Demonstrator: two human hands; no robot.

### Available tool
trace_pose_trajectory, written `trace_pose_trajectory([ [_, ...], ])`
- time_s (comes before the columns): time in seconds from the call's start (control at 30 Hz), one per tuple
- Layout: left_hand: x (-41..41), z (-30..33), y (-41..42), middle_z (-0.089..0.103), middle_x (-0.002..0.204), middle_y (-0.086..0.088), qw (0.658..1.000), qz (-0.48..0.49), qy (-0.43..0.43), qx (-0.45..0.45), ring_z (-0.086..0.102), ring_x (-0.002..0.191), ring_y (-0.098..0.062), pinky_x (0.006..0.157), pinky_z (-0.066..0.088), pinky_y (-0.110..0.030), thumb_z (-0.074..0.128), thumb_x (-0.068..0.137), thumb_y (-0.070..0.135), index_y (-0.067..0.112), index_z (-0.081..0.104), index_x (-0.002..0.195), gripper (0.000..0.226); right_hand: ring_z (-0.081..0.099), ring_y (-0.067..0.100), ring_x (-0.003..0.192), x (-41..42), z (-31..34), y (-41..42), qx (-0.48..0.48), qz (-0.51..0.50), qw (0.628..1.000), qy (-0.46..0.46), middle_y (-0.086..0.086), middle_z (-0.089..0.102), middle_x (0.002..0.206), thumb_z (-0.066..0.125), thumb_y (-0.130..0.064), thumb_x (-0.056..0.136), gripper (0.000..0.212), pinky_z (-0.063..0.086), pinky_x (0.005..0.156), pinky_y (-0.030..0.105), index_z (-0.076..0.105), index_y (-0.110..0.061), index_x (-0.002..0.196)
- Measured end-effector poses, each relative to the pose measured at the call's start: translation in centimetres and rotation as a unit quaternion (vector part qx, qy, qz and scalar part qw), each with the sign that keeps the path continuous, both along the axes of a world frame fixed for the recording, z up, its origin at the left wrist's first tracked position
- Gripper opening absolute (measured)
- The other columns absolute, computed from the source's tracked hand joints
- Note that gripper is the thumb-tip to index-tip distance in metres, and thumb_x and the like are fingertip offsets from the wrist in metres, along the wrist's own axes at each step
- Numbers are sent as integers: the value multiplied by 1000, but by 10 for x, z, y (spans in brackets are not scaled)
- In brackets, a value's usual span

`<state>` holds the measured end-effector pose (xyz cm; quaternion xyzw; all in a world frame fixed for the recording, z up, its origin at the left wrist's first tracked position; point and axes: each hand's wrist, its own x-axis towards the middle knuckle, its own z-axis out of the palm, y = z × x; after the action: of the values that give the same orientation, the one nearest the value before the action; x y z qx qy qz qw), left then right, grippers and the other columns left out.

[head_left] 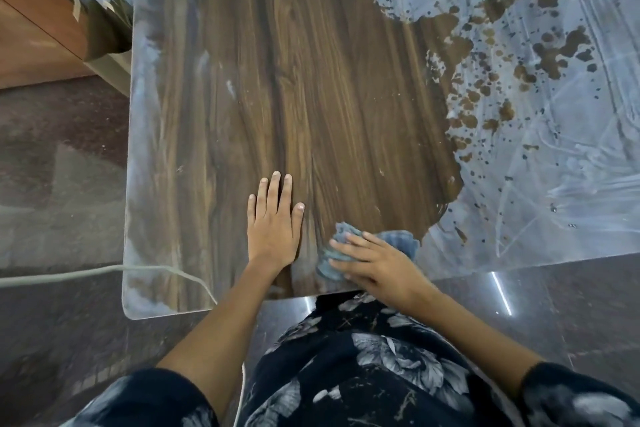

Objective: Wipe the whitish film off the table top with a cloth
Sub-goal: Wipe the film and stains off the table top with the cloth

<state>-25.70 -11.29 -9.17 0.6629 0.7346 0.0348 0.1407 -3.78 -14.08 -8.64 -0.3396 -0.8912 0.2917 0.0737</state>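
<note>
Wood-grain table is clean down the middle; film covers everything beyond the right hand, plus a thin strip along the edge beyond the left. Right hand presses flat on the bunched cloth at the near edge, fingers spread over it rather than gripping, likely to load it for scrubbing. Left hand lies just beside it, open, palm down, holding nothing, probably a brace while leaning in.

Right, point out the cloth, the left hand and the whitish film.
cloth (403, 240), head view, the blue fold beyond the knuckles.
left hand (273, 222), head view, back of the hand.
whitish film (554, 163), head view, unwiped patch at right.
</note>
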Motion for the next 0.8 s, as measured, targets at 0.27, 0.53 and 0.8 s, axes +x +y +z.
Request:
trace_pose_trajectory([
  [0.27, -3, 4, -31, 15, 156, -5, 1000, -20, -14, -2, 7, 144, -24, 115, 5, -42, 2, 91, 47, 18, 18, 148, 66, 27, 22, 138, 61, 10, 32, -1, -307, 952, 14, -1, 37, 143, 50, -18, 95, 34, 14, 114, 31, 51, -17, 129],
  [0.53, -18, 7, -63, 38, 146, -10, 997, -24, -66, 38, 29, 136, -33, 111, 26, -49, 39, 99, 14, 16, 42, 138, 40, 20, 17, 139, -64, 18, -32, -11, -113, 993, 29, 0, 38, 144, 47, -7, 95, 35, 1, 114, 33, 53, -16, 128],
  [0.8, -6, 13, -68, 29, 150, -7, 1000, -1, -17, 12, 23, 138, -30, 113, 19, -47, 32, 100, 14, 18, 33, 143, 43, 29, 12, 135, 52, 17, -25, -45, -79, 995, 29, -10, 38, 138, 49, -20, 93, 31, 17, 115, 35, 57, -20, 123],
])
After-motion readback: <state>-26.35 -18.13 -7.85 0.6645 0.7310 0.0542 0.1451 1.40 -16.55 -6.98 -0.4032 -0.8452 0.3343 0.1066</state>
